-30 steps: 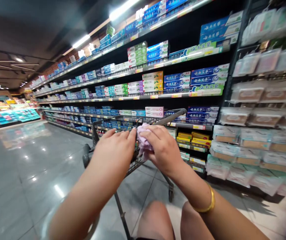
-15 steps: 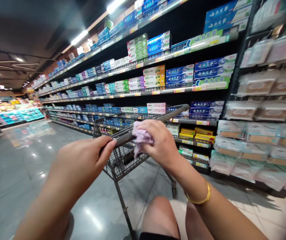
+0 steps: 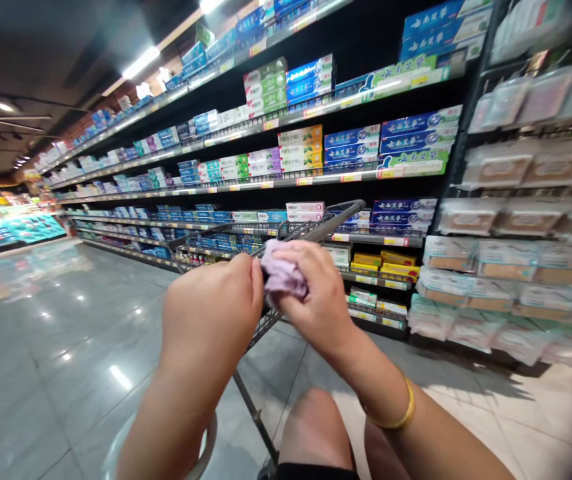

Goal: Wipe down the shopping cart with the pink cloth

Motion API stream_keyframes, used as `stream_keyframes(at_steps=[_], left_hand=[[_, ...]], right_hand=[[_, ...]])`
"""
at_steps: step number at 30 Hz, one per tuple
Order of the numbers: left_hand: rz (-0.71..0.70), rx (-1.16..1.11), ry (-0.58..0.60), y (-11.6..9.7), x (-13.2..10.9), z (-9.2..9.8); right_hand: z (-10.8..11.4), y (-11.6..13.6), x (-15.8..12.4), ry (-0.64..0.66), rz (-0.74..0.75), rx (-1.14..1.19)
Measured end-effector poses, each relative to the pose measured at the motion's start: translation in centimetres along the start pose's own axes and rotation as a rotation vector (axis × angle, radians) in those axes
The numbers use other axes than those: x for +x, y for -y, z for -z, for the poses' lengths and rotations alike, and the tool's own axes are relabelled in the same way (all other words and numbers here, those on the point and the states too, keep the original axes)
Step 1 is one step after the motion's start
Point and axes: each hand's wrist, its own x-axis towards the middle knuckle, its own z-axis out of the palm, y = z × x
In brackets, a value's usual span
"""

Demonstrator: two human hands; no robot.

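Note:
A grey wire shopping cart (image 3: 316, 228) stands in front of me in a store aisle, its handle bar running up to the right. My left hand (image 3: 216, 307) is closed over the handle, fingers curled round the bar. My right hand (image 3: 311, 293) grips a crumpled pale purple cloth (image 3: 282, 273) and presses it onto the handle right beside the left hand. A gold bangle (image 3: 391, 417) sits on my right wrist. My bare knees (image 3: 316, 427) show below the arms.
Long shelves of toothpaste boxes (image 3: 356, 143) run along the right of the aisle. Hanging packets (image 3: 516, 253) fill a rack at the far right. A glossy grey tiled floor (image 3: 56, 347) stretches to the left. A bright display (image 3: 11, 227) stands at the far left end.
My left hand had slid left along the handle, and it has now come back next to the right hand and closed on the bar. The cloth stays on the handle.

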Motion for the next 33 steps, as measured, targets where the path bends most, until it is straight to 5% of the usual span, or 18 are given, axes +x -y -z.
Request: stream_keyframes(at_steps=[3, 8, 13, 17, 22, 26, 29, 33], left_hand=[[-0.025, -0.001, -0.016, -1.2, 0.5, -0.2], [-0.057, -0.015, -0.029, -3.1, 1.4, -0.5], [-0.144, -0.05, 0.026, -4.0, 2.1, 0.0], [-0.187, -0.217, 0.207, -2.4, 3.3, 0.5], [-0.229, -0.759, 0.398, 1.0, 4.2, -0.9], [-0.158, -0.773, 0.203, 1.0, 3.3, -2.4], [-0.15, -0.74, 0.052, 0.2, 2.6, -2.7], [-0.175, -0.745, -0.023, 0.0, 2.3, -2.8]], right_hand=[[-0.2, -0.5, -0.5, -0.001, 0.049, 0.042], [-1.1, -1.7, -1.6, -0.267, -0.135, 0.044], [-2.3, -1.9, -3.4, -0.348, -0.137, 0.131], [-2.3, -3.2, -4.1, -0.405, -0.258, 0.153], [-3.2, -3.4, -4.9, -0.385, -0.246, 0.271], [-5.4, -3.5, -5.1, -0.326, -0.318, 0.372], [-6.6, -5.1, -4.0, -0.237, -0.174, 0.317], [-7.2, -8.0, -2.0, -0.257, -0.195, 0.215]])
